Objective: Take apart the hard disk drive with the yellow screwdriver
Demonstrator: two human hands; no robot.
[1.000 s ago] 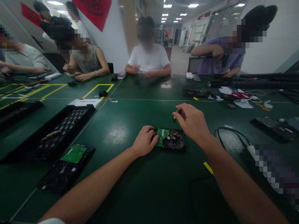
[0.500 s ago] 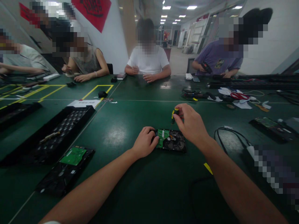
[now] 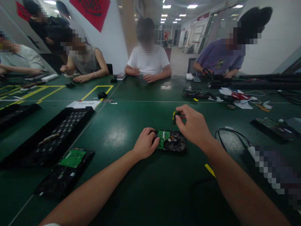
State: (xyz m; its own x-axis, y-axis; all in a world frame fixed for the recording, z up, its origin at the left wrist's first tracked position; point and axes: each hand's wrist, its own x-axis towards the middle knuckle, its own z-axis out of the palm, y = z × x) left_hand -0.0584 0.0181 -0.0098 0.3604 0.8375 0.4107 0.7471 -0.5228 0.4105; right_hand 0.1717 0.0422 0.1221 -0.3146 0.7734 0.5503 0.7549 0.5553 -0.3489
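Note:
A hard drive (image 3: 175,143) lies on the green table with its green circuit board facing up. My left hand (image 3: 146,143) is closed around the drive's left end, thumb at the near side and fingers over the far edge. Above the drive, my right hand (image 3: 191,124) pinches a yellow and black screwdriver (image 3: 174,117) by its handle. The screwdriver stands nearly upright over the far edge of the drive. Its thin shaft is hard to make out, so I cannot tell whether the tip touches a screw.
Another hard drive (image 3: 71,168) lies at the left near a long black tray (image 3: 55,131). A third drive (image 3: 270,128) is at the right, by a black cable (image 3: 217,133). Tangled wires and scraps (image 3: 242,96) lie farther back. Several people sit across the table.
The screwdriver's handle has turned slightly in my right hand's fingers. My left hand and the drive keep their places. The view has shifted very slightly.

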